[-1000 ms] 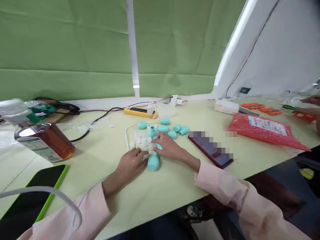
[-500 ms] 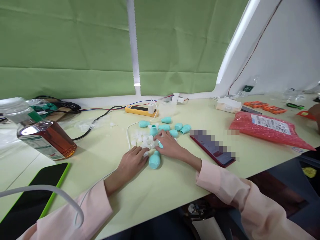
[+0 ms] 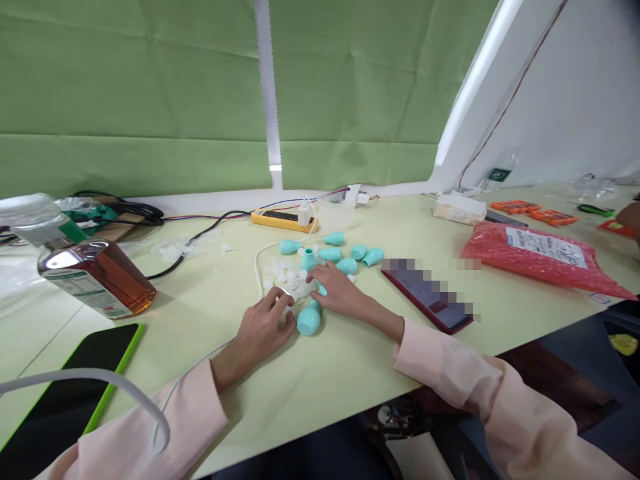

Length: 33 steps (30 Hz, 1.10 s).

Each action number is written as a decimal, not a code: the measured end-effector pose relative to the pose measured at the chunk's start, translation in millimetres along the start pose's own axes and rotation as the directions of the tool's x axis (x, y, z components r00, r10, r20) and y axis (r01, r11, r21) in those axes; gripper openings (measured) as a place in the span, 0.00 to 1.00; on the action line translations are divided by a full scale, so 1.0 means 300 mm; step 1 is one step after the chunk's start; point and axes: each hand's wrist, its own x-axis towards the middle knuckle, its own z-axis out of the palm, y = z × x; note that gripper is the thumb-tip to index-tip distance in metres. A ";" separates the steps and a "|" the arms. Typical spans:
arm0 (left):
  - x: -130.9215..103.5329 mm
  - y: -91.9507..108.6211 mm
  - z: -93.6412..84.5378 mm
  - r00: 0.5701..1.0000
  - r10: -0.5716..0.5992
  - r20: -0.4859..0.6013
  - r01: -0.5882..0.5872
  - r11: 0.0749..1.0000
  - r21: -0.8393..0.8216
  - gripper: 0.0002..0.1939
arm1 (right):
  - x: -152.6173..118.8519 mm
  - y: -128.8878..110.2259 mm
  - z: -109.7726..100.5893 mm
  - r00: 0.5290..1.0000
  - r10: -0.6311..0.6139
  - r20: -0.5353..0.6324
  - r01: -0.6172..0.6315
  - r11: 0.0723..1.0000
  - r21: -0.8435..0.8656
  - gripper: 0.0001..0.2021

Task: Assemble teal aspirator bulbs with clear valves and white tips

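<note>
Small white translucent pieces (image 3: 281,273) lie in a loose pile on the pale green table. My left hand (image 3: 263,327) is at the pile's near left side, fingers bent and slightly apart; whether a small piece is between them is unclear. My right hand (image 3: 336,291) rests at the pile's right edge, fingers spread, partly covering a turquoise piece. A larger turquoise bulb-shaped piece (image 3: 309,321) lies between the hands, nearer the table's front. Several more turquoise bulbs (image 3: 330,255) lie behind my right hand, and one (image 3: 309,259) stands with its opening up.
A phone (image 3: 427,297) lies right of my right arm, beyond it a pink bubble-wrap package (image 3: 530,257). A green-edged phone (image 3: 75,380) and an amber bottle (image 3: 100,279) are at the left. Behind is a yellow power strip (image 3: 283,220). Another person's hand (image 3: 631,217) shows far right.
My left hand's fingers have lifted and bent, with the thumb now visible apart from them. My right hand stays almost in place. The view has shifted slightly.
</note>
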 end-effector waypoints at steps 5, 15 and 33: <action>0.002 0.011 -0.011 0.996 0.018 0.087 -0.021 0.999 0.036 0.13 | -0.004 -0.003 0.008 1.000 -0.017 -0.006 0.018 0.999 0.051 0.11; 0.009 0.004 -0.017 0.974 -0.006 0.228 -0.004 0.999 0.047 0.12 | 0.001 0.004 0.012 0.995 0.001 -0.098 0.007 0.997 0.074 0.08; 0.009 -0.001 -0.027 0.961 -0.096 0.261 0.082 0.995 0.062 0.08 | -0.119 -0.163 -0.008 0.798 -0.179 -0.576 0.474 0.776 0.416 0.08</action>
